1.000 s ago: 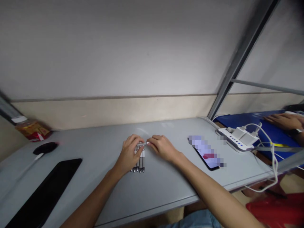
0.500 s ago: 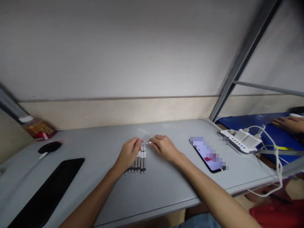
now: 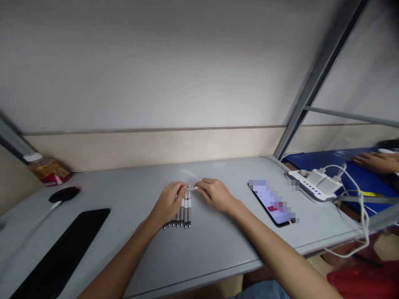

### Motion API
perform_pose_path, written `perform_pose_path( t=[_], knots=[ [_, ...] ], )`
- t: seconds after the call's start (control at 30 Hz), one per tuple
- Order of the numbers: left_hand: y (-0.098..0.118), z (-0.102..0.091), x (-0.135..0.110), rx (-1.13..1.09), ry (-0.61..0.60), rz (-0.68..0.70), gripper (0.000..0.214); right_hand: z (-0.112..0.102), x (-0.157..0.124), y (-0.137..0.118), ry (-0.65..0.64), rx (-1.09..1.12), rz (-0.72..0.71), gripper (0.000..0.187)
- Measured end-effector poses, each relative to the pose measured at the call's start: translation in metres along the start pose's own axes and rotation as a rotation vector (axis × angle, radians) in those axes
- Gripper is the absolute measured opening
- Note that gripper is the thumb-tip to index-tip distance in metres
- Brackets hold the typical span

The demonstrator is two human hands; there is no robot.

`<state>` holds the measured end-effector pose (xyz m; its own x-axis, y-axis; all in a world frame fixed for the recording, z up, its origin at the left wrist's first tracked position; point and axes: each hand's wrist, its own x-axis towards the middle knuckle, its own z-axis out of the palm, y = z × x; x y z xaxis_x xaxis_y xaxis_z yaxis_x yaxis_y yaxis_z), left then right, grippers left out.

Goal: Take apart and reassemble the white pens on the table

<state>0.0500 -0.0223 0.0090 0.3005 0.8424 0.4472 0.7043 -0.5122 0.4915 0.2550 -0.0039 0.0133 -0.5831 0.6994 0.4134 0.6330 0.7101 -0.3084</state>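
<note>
A slim white-and-grey pen (image 3: 191,189) lies level between my two hands, just above the desk. My left hand (image 3: 171,200) pinches its left end, and the fingers of my right hand (image 3: 215,193) close on its right end. Both ends are covered by fingertips. Just below, several grey-and-white pens (image 3: 186,214) lie side by side in a row on the desk, their dark, shiny tips pointing toward me. The left hand partly covers the upper parts of the row.
A lit phone (image 3: 272,203) lies right of my hands, near a white power strip (image 3: 307,187) with plugs and cables. To the left are a long black mat (image 3: 65,249), a black mouse (image 3: 64,194) and a bottle (image 3: 48,170). Another person's hand (image 3: 374,161) rests on a blue surface.
Both hands stay in almost the same place. The visible part of the pen between the fingertips looks slightly different, as the fingers have shifted a little on it.
</note>
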Motion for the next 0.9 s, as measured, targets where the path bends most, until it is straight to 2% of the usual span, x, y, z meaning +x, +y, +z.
perform_pose_path(
  t=[0.1,0.2,0.37,0.47,0.6,0.7,0.77,0.9],
  knots=[
    [-0.003,0.002,0.0,0.053,-0.07,0.0,0.032,0.0,-0.001,-0.004,-0.023,-0.038,0.02,0.03],
    [-0.004,0.001,-0.001,0.12,-0.032,0.085,0.027,-0.001,-0.002,-0.008,-0.093,0.018,0.042,0.029],
    [0.0,-0.004,-0.003,0.17,-0.028,0.169,0.028,-0.004,-0.001,-0.004,-0.178,0.38,0.037,0.028],
    [0.0,-0.005,-0.002,0.173,-0.034,0.18,0.028,-0.007,0.001,0.009,-0.183,0.625,0.137,0.03],
    [-0.001,-0.007,-0.001,0.168,0.043,0.139,0.019,-0.012,0.002,0.026,-0.083,0.882,0.398,0.029],
    [0.0,-0.008,-0.001,0.145,0.03,0.144,0.017,-0.015,0.005,0.03,0.135,1.192,0.572,0.032],
    [0.0,-0.008,-0.001,0.156,-0.005,0.148,0.018,-0.017,0.007,0.03,0.273,1.397,0.604,0.032],
    [-0.003,-0.004,-0.003,0.206,-0.043,0.125,0.015,-0.018,0.01,0.032,0.437,1.695,0.589,0.023]
  ],
)
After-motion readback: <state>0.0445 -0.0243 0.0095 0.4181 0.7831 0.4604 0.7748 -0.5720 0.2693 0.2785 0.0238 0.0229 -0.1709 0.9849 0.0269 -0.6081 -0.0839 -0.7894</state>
